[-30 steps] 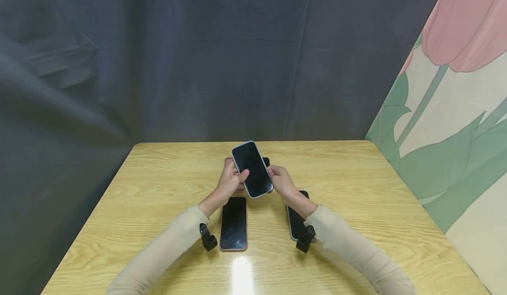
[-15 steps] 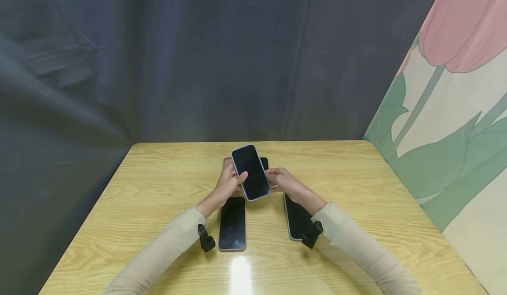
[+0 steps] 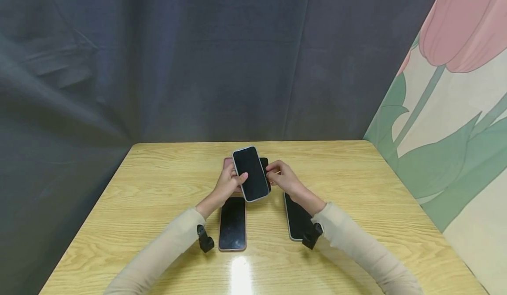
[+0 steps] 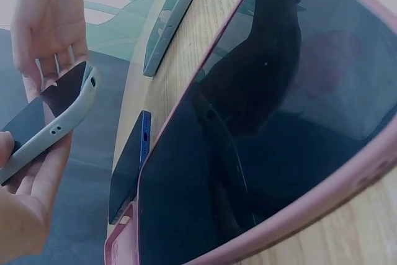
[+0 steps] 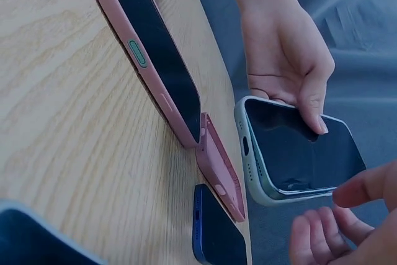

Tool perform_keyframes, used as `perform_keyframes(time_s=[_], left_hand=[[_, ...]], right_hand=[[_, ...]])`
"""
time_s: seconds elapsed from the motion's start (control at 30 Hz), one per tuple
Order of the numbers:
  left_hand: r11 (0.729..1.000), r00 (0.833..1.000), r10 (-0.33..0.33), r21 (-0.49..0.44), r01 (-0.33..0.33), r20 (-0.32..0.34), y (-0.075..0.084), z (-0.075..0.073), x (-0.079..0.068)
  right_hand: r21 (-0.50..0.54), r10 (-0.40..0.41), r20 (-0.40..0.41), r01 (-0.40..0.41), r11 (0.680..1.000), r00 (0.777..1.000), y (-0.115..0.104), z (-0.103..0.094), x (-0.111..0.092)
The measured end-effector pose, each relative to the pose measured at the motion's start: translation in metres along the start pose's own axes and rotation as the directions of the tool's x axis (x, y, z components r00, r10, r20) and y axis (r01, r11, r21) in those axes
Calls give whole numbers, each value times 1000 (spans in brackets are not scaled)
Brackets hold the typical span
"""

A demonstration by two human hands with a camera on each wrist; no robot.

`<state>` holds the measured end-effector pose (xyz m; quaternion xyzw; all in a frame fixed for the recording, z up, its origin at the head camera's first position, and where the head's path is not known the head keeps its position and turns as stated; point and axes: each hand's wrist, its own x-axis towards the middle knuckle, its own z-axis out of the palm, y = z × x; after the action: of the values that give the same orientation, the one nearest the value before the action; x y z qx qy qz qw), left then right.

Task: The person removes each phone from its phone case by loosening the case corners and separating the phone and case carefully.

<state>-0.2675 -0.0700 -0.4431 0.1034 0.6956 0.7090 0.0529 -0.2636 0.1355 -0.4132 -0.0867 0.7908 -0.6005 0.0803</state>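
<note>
My left hand [image 3: 227,182] grips a black-screened phone [image 3: 251,174] in a pale case [image 5: 253,178] by its left side, thumb on the screen, raised above the table. In the right wrist view, the phone's near end sits slightly out of line with the case rim. My right hand [image 3: 284,181] is at the phone's right edge, fingers bent and parted; its thumb tip [image 5: 347,195] is right at the case corner. Behind the held phone lie an empty pink case [image 5: 220,169] and a dark blue phone [image 5: 217,231], both partly hidden in the head view.
A phone in a pink case [image 3: 233,224] lies face up near my left wrist. Another phone in a pale case [image 3: 297,220] lies under my right wrist, partly covered. The wooden table [image 3: 170,167] ends at a dark curtain [image 3: 237,66] behind.
My right hand has loosened from the phone's right edge, its fingers now raised and parted. The held phone has come down slightly and turned a little more upright. My left hand keeps its grip.
</note>
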Motion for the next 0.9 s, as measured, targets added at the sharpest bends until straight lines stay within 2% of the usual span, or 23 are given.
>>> perform_keyframes(time_s=[0.33, 0.57, 0.9], left_hand=[[1000, 999, 25, 1, -25, 20, 1, 5, 0], [997, 999, 39, 65, -39, 6, -2, 6, 1], [998, 998, 55, 20, -55, 29, -3, 8, 3]], right_hand=[[26, 2, -34, -1, 1000, 999, 4, 3, 0], [45, 9, -81, -6, 999, 997, 8, 8, -1], [33, -8, -112, 12, 999, 994, 8, 8, 0]])
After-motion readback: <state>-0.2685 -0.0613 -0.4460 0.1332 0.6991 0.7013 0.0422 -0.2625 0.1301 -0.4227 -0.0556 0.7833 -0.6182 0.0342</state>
